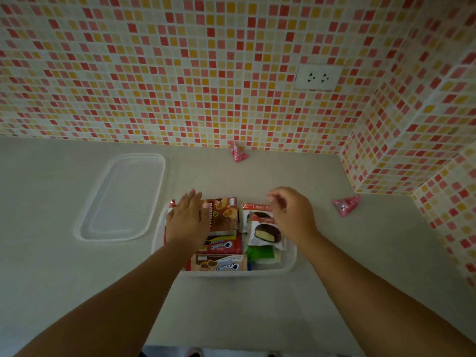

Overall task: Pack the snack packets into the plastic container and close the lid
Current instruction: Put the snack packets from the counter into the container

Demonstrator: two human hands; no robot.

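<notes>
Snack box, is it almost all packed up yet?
Nearly. The box already holds many packets, like the red cookie packet and a choco pie. Right now the left hand presses flat on the packets, and the right hand hovers over the pies. Left to do: two pink packets wait on the counter, and the lid lies beside the box.

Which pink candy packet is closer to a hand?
The pink triangular packet on the counter right of the right hand; the other pink packet sits far back against the tiled wall.
</notes>
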